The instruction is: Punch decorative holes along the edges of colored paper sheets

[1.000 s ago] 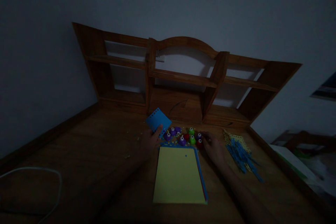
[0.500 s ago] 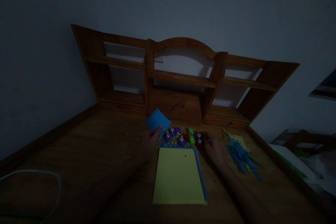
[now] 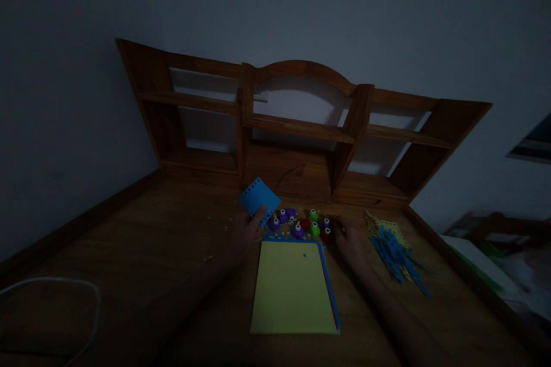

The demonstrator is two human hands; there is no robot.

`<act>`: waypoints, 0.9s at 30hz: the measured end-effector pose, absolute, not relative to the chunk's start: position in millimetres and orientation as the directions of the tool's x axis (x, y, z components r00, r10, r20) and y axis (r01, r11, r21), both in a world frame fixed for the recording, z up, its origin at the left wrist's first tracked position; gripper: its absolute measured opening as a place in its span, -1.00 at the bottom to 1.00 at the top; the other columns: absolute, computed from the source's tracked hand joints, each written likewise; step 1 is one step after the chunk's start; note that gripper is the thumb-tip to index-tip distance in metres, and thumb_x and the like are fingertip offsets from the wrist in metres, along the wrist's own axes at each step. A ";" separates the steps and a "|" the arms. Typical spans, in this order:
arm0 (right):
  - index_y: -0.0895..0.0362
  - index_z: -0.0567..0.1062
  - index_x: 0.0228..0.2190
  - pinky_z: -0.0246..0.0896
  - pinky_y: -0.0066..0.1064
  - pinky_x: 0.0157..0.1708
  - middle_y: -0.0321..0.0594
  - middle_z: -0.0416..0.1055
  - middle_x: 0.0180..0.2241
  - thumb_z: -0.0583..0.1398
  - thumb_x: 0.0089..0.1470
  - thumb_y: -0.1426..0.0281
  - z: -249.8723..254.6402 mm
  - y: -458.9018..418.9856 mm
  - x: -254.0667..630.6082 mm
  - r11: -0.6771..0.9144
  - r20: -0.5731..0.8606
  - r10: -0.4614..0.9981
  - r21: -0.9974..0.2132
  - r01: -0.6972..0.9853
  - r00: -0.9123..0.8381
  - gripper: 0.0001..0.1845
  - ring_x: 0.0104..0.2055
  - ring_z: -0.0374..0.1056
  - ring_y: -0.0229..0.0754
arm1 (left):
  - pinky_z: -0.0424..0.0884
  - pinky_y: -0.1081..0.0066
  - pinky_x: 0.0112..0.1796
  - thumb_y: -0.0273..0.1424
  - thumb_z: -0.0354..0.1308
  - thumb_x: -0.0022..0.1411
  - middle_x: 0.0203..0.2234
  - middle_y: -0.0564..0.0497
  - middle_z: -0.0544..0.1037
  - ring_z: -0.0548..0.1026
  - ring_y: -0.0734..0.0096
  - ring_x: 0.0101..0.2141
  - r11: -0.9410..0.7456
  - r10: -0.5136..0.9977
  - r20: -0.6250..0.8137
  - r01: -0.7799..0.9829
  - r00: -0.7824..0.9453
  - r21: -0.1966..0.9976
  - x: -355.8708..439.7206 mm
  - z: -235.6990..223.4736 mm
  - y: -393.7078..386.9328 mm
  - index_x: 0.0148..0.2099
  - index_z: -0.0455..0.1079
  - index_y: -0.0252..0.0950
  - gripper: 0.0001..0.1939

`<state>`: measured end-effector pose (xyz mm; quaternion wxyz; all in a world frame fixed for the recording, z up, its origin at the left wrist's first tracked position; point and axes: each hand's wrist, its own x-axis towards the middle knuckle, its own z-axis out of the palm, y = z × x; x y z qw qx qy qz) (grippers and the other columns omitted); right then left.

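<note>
Blue square paper card (image 3: 259, 196): holes along its edges, at eleven o'clock from the yellow rectangular paper sheet (image 3: 295, 289).
Left hand (image 3: 245, 234): pinching the card's near side, thumb on top.
Right hand (image 3: 352, 241): fingers curled beside a small purple ring-topped piece (image 3: 326, 223), at one o'clock; grip cannot be told.
Pinch: light and flat should best avoid creasing.

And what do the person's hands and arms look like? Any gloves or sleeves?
The left hand and right hand wear no gloves. The right arm shows no sleeve; the left arm is too shadowy to be sure. It's too dim to spot rings.
</note>
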<state>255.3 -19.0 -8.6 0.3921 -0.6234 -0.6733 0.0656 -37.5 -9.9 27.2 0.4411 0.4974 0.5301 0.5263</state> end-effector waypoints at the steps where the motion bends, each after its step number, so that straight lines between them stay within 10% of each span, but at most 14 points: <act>1: 0.11 0.46 -0.11 0.19 -0.25 -0.03 -0.14 0.46 -0.13 -0.03 0.13 0.43 -8.2 -19.1 254.9 0.214 0.449 0.889 -0.575 0.790 0.086 -0.63 -0.07 0.35 -0.10 | 0.04 0.51 -0.66 0.00 0.09 0.06 -0.84 0.13 0.17 0.16 0.56 -0.75 -0.048 0.991 0.055 0.067 -0.122 0.997 -37.4 27.2 -9.8 -0.70 0.10 -0.28 -0.46; 13: 0.12 0.42 -0.08 0.21 -0.28 -0.14 -0.09 0.42 -0.13 0.03 0.15 0.27 34.9 -31.1 236.8 0.296 0.561 0.826 -0.519 0.802 0.058 -0.65 -0.11 0.33 -0.07 | 0.05 0.53 -0.66 -0.01 0.09 0.07 -0.79 0.18 0.16 0.16 0.56 -0.73 -0.097 0.991 0.099 0.025 -0.092 0.995 -35.2 26.9 -8.7 -0.60 0.11 -0.27 -0.53; 23: 0.04 0.49 -0.11 0.24 -0.37 -0.12 -0.20 0.48 -0.12 0.22 -0.05 0.41 61.0 27.8 183.5 0.531 0.253 0.847 -0.343 0.775 -0.468 -0.61 -0.09 0.39 -0.09 | 0.07 0.55 -0.64 -0.04 0.09 0.11 -0.73 0.18 0.17 0.17 0.57 -0.69 -0.161 0.986 0.159 -0.059 -0.047 0.985 -37.3 22.0 -7.3 -0.54 0.12 -0.28 -0.56; 27: 0.05 0.56 -0.27 0.26 -0.43 -0.33 -0.21 0.56 -0.31 0.29 -0.20 0.51 69.5 41.7 160.5 0.418 0.043 0.905 -0.275 0.866 -0.424 -0.65 -0.28 0.46 -0.07 | 0.07 0.55 -0.63 -0.03 0.09 0.11 -0.73 0.18 0.17 0.17 0.58 -0.67 -0.197 0.979 0.194 -0.049 -0.060 0.979 -37.8 21.6 -5.0 -0.55 0.13 -0.29 -0.55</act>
